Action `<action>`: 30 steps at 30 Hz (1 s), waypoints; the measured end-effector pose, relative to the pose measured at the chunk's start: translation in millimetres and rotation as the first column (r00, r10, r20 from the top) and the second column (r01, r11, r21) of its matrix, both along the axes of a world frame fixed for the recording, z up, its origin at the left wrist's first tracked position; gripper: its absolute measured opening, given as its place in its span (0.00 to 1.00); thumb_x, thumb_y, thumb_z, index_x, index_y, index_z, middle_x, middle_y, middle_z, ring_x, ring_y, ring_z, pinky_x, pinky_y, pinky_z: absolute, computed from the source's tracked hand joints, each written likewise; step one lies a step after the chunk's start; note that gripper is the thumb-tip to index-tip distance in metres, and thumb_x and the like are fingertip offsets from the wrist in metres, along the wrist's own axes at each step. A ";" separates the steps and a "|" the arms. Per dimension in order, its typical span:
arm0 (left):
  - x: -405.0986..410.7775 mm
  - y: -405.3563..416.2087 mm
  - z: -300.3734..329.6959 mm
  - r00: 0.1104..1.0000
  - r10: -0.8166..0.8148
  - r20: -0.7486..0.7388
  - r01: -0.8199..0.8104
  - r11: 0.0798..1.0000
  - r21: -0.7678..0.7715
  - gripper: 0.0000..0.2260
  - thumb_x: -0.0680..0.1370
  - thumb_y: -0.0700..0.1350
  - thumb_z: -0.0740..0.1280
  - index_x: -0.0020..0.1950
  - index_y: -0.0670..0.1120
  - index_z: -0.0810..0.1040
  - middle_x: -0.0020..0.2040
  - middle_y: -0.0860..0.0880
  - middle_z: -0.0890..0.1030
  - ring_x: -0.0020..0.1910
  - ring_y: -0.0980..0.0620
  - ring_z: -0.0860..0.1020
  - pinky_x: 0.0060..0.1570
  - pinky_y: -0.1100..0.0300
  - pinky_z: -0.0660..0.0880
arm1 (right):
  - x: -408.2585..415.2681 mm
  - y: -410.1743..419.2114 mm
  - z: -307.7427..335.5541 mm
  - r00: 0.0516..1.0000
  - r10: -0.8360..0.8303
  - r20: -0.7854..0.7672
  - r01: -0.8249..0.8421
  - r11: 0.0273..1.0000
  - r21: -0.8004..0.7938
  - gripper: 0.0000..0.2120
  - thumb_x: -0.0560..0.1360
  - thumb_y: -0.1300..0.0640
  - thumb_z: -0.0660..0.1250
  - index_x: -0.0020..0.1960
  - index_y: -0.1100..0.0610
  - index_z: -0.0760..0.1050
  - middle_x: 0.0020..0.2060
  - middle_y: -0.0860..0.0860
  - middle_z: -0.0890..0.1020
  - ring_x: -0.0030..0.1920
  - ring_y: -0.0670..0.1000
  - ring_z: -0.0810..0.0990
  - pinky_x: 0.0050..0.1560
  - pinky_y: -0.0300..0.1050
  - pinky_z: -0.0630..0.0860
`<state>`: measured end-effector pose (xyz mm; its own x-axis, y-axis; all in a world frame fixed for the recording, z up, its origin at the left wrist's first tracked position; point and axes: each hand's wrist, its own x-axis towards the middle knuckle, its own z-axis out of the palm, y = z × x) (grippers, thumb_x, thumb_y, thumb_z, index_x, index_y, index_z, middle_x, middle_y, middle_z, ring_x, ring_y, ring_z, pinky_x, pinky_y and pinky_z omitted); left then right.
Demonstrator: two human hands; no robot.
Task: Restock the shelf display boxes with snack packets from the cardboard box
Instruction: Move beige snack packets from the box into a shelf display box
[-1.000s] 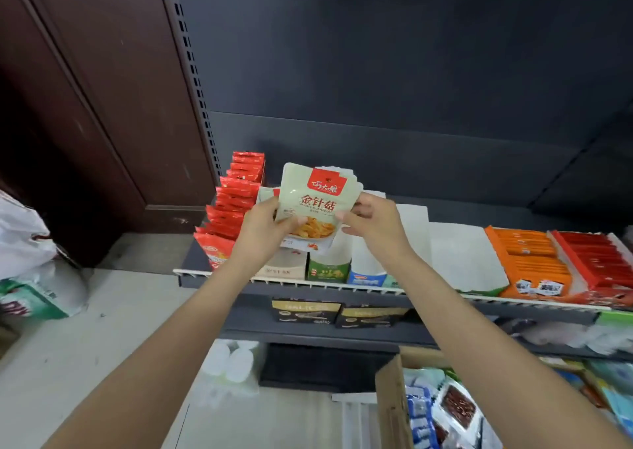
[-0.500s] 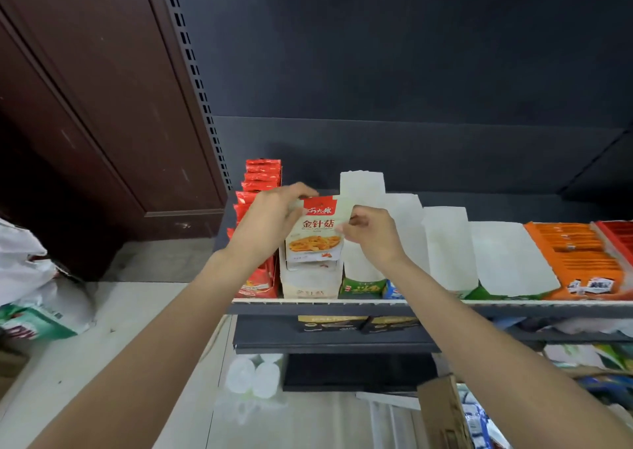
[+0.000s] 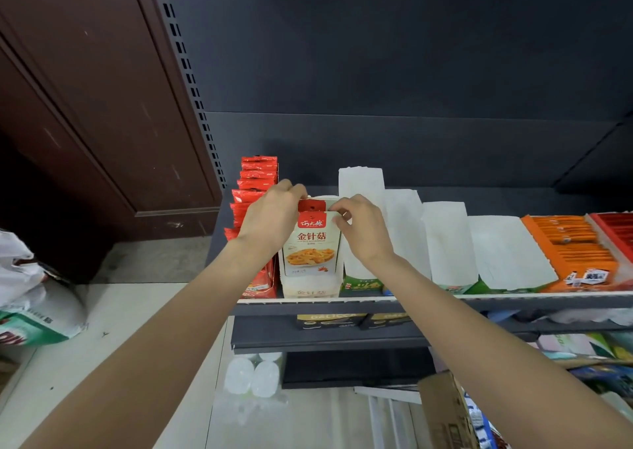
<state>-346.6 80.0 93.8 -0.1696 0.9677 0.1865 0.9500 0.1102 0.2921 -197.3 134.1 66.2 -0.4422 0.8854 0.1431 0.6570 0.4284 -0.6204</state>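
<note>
A white snack packet (image 3: 311,243) with a red label and a picture of orange food stands upright in a white display box (image 3: 308,287) on the shelf (image 3: 445,302). My left hand (image 3: 274,219) pinches its top left corner, my right hand (image 3: 359,229) its top right corner. More packets seem stacked behind it, mostly hidden. The cardboard box (image 3: 445,411) sits at the bottom right, only partly in frame, with blue packets inside.
A row of red packets (image 3: 255,188) fills the box to the left. White-topped boxes (image 3: 445,239) and orange (image 3: 575,243) and red display boxes line the shelf to the right. Lower shelves hold more goods. Bags (image 3: 30,294) lie on the floor at left.
Both hands lowered the packet stack into the white display box; it now stands upright there. The view moved closer and tilted up, so less of the cardboard box shows.
</note>
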 end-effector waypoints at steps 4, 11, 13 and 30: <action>3.9 -1.1 -2.6 0.997 0.008 -0.071 -0.007 1.000 0.020 0.14 0.79 0.40 0.63 0.65 0.46 0.73 0.58 0.47 0.75 0.56 0.48 0.74 0.45 0.58 0.72 | -1.3 -0.9 2.5 1.000 0.022 -0.004 -0.022 1.000 -0.001 0.13 0.78 0.58 0.64 0.62 0.56 0.75 0.59 0.53 0.75 0.57 0.50 0.76 0.54 0.36 0.71; 38.1 -13.9 -9.0 1.000 0.016 -0.014 -0.015 0.995 0.096 0.14 0.80 0.42 0.60 0.65 0.46 0.73 0.61 0.47 0.76 0.62 0.47 0.72 0.57 0.54 0.69 | 17.9 -14.2 10.9 0.998 0.034 -0.060 -0.034 0.999 0.003 0.12 0.78 0.60 0.63 0.61 0.56 0.76 0.59 0.51 0.75 0.55 0.48 0.76 0.55 0.31 0.67; 57.8 -21.4 -10.3 0.998 -0.001 0.058 -0.005 0.994 0.114 0.13 0.80 0.42 0.60 0.64 0.46 0.74 0.59 0.47 0.77 0.60 0.47 0.73 0.56 0.53 0.71 | 34.3 -21.5 12.4 0.997 0.033 -0.071 -0.035 0.999 -0.020 0.12 0.79 0.61 0.62 0.61 0.56 0.76 0.58 0.52 0.76 0.54 0.47 0.76 0.54 0.32 0.68; 323.2 -65.8 -79.2 0.840 -0.056 0.539 0.158 0.977 -0.144 0.09 0.77 0.41 0.62 0.57 0.46 0.76 0.50 0.49 0.80 0.47 0.52 0.78 0.51 0.54 0.76 | 327.4 -88.7 -65.5 0.972 -0.119 0.204 0.160 0.968 -0.195 0.09 0.77 0.62 0.62 0.54 0.57 0.78 0.47 0.54 0.81 0.47 0.54 0.80 0.48 0.47 0.75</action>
<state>-23.4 14.2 14.6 -0.0861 0.9934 -0.0764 0.6643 0.1144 0.7387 130.0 45.3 0.8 -0.3132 0.9413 -0.1255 0.8150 0.1986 -0.5443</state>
